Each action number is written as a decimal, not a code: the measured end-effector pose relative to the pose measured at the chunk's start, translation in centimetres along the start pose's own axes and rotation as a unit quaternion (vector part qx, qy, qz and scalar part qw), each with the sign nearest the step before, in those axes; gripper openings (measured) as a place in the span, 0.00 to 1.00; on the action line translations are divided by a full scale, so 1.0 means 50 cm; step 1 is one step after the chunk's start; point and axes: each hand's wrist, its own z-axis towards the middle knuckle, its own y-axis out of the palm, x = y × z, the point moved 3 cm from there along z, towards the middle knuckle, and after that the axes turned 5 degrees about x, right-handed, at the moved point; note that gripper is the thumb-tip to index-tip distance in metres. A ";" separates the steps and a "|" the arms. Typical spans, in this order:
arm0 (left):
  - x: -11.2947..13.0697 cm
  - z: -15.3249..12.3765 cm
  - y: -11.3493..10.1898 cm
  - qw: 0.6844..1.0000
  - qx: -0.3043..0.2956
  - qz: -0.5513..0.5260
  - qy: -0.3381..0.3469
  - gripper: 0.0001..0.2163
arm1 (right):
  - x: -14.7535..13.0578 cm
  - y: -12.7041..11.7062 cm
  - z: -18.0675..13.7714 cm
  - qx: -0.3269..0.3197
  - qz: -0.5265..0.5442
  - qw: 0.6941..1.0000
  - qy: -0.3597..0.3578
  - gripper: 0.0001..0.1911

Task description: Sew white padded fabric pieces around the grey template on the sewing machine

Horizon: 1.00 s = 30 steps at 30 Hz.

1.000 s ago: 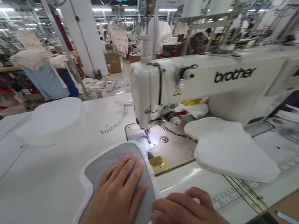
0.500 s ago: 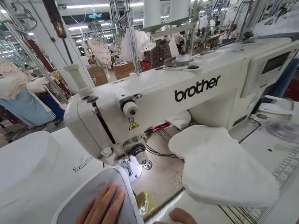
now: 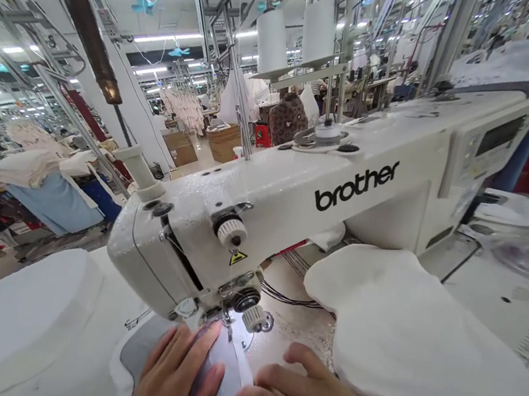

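Observation:
My left hand [image 3: 181, 373] lies on a grey fabric piece [image 3: 141, 346] with a white border, fingers stretched forward close to the presser foot [image 3: 228, 330] of the sewing machine [image 3: 292, 182]. The far end of the piece sits under the machine head, by the lit needle plate [image 3: 244, 336]. To the right, my right hand [image 3: 303, 394] has its fingers curled on the white edging strip [image 3: 243, 363], which runs up to the foot. The needle tip is too small to make out. My hands cover part of the piece.
A white padded shape [image 3: 419, 332] lies on the table right of the needle area. Another pale rounded form [image 3: 26, 314] is at the left. Two thread cones [image 3: 272, 44] stand behind the machine, and dark cords [image 3: 292, 294] run beneath its arm.
The grey piece has moved forward to the presser foot with my left hand on it. My right hand has come in and closed on the white edging. The view has tilted up slightly.

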 end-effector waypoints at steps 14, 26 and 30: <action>0.000 0.023 -0.017 0.999 0.001 -0.022 -0.044 0.15 | -0.001 0.004 0.006 0.071 -0.043 0.996 -0.031 0.17; 0.002 0.012 -0.015 0.996 0.002 -0.043 -0.073 0.14 | 0.003 0.032 0.000 0.119 -0.057 0.990 -0.050 0.10; 0.000 0.007 -0.012 0.994 0.012 -0.062 -0.091 0.15 | 0.007 0.031 -0.002 0.110 -0.052 0.992 -0.043 0.08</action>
